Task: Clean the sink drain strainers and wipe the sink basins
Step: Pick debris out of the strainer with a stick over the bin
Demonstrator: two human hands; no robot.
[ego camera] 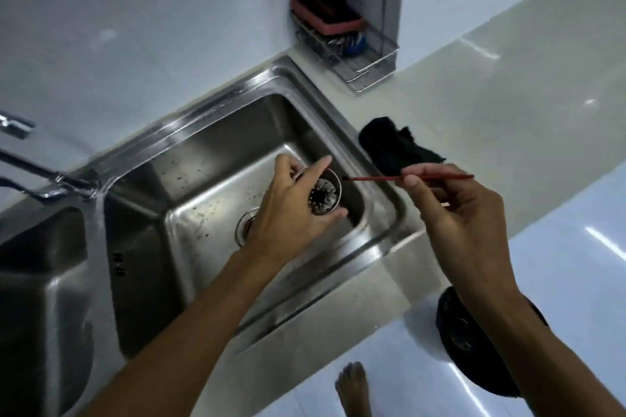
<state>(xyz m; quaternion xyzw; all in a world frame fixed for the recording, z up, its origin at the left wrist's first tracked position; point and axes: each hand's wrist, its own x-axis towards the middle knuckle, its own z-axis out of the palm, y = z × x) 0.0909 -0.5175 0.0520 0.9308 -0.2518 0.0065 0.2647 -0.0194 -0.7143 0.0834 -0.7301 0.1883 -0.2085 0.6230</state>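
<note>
Left hand [291, 210] reaching over the right sink basin [189, 186], fingers wrapped around a metal drain strainer [323, 195] held above the open drain [246, 223], right hand [450, 210] beside it pinching a thin red stick [379, 178], tip toward the strainer, dark cloth [396, 145] on the counter beyond.

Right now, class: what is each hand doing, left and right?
Left hand: closed around the strainer, holding it over the sink.
Right hand: pinching a thin red stick, tip pointed at the strainer.
</note>
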